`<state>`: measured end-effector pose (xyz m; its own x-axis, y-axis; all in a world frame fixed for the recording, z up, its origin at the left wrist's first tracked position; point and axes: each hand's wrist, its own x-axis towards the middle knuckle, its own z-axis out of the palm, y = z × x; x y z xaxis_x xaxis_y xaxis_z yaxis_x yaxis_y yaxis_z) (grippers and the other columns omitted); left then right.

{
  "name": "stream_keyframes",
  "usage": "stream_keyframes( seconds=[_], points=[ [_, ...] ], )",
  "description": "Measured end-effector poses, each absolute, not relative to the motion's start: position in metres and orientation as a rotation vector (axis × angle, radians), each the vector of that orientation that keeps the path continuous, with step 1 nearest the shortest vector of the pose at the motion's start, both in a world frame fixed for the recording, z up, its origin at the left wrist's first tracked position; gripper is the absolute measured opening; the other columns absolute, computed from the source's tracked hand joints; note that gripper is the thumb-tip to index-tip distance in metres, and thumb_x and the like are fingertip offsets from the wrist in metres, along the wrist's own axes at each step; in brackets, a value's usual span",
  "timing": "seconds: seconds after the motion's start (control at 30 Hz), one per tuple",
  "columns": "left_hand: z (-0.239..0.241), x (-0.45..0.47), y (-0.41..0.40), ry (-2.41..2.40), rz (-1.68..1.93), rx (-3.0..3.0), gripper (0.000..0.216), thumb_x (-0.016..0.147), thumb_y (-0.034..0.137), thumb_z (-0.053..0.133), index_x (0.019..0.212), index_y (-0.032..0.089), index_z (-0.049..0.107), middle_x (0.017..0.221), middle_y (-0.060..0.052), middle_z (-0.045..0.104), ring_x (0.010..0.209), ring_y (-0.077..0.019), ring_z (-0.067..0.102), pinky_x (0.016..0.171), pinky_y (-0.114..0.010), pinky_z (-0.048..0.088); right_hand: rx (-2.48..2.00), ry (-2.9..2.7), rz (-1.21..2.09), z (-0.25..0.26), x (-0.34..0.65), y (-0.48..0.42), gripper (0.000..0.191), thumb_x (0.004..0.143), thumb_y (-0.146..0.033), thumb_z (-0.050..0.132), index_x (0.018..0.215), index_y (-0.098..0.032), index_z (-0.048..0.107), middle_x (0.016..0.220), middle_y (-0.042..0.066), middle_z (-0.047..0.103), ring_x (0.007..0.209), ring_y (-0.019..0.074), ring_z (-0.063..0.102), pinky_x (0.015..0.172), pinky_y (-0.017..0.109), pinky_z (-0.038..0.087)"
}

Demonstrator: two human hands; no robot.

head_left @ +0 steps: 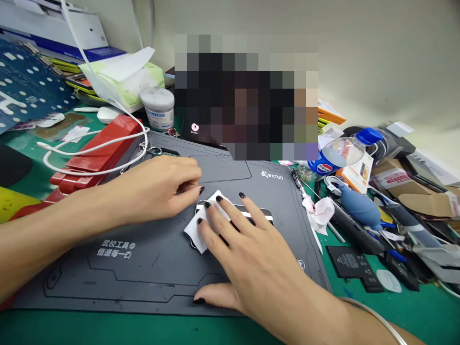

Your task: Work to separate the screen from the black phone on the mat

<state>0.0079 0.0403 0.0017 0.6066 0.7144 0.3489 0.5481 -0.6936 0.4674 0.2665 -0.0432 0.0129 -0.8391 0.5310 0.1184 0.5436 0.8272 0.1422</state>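
2 bare forearms (89,206), left hand (178,179) curled, right hand (257,256) palm down, 4 fingers (216,241) spread, thumb (220,294) apart

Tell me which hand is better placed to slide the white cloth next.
Right, I'd judge: the right hand is spread open, its fingers resting on the cloth. The left hand is curled up to the left of it, seemingly apart from it.
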Motion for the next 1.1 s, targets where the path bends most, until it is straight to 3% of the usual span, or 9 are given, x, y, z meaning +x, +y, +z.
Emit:
stream_keyframes(
  seconds=[0.53,0.9,1.1],
  points=[
    [0.0013,0.0076,0.0408,1.008,0.750,2.529,0.025,0.097,0.015,0.062,0.077,0.027,0.053,0.071,0.004,0.063,0.059,-0.0157,0.056,0.063,-0.031,0.040,-0.824,-2.926,-0.312,0.0082,0.2661,-0.0479,0.104,0.104,-0.096,0.067,0.150,-0.004,0.077,0.153,0.022,0.085,0.155,0.0395,0.071,0.133,0.058,0.056],
    [0.0016,0.0074,0.0402,1.002,0.739,2.534,0.026,0.097,0.013,0.061,0.077,0.027,0.052,0.071,0.003,0.063,0.059,-0.0168,0.056,0.063,-0.032,0.041,-0.857,-2.948,-0.273,0.0125,0.2664,-0.0461,0.100,0.098,-0.095,0.077,0.149,-0.009,0.079,0.156,0.017,0.085,0.155,0.0402,0.073,0.131,0.059,0.058],
    [0.0003,0.0079,0.0417,1.004,0.741,2.546,0.025,0.098,0.016,0.060,0.077,0.027,0.052,0.071,0.003,0.063,0.059,-0.0164,0.056,0.062,-0.031,0.041,-0.842,-2.949,-0.239,0.0120,0.2667,-0.0446,0.107,0.096,-0.097,0.078,0.152,-0.007,0.077,0.154,0.021,0.085,0.156,0.0411,0.072,0.131,0.061,0.059]
  ],
)
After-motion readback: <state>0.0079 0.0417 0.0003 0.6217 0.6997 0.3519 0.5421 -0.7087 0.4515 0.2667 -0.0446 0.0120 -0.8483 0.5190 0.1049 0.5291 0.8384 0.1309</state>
